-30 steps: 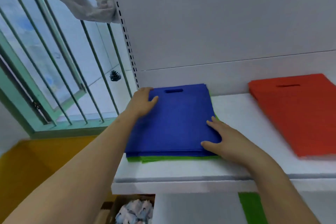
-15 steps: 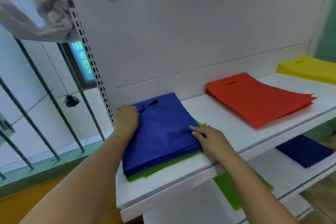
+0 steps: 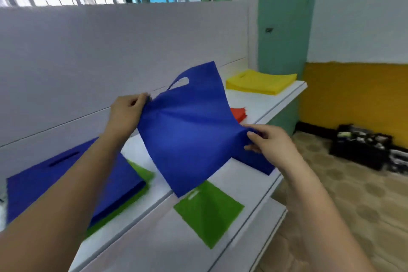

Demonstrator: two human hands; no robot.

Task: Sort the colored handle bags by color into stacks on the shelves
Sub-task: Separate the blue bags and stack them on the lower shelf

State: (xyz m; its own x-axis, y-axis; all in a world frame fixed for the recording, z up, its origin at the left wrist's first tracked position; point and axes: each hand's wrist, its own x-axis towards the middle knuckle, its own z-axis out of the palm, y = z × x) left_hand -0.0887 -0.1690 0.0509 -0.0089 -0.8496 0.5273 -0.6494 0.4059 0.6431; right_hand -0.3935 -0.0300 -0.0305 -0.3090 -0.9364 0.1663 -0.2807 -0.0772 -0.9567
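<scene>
The person holds a single blue non-woven handle bag [image 3: 189, 130] up in the air in front of the white shelf unit [image 3: 265, 104], both arms stretched forward. The left hand [image 3: 127, 112] pinches the bag's upper left edge, fingers curled over the fabric, and the right hand [image 3: 269, 141] grips its lower right edge between thumb and fingers. The bag hangs slack and creased between them, its oval cut-out handle uppermost and one corner pointing down toward the lower shelf.

On the top board of the shelf unit, at its left end, lies a flat stack of blue bags [image 3: 50, 181], partly hidden by the left forearm, with the edge of a green bag [image 3: 141, 172] sticking out from under it. Farther along the same board, just past the held bag, the corner of an orange-red stack [image 3: 239, 113] shows, and at the right end of the board sits a yellow stack of bags [image 3: 260, 81].

On the lower board of the shelf unit a single green handle bag [image 3: 209, 212] lies flat, below the held bag. Another blue bag [image 3: 254, 161] lies on that board to its right, half covered by the right hand.

Beyond the shelf unit's right end, on the patterned floor by the yellow-painted wall, stands a black crate [image 3: 362, 146]; its contents are too blurred to tell.
</scene>
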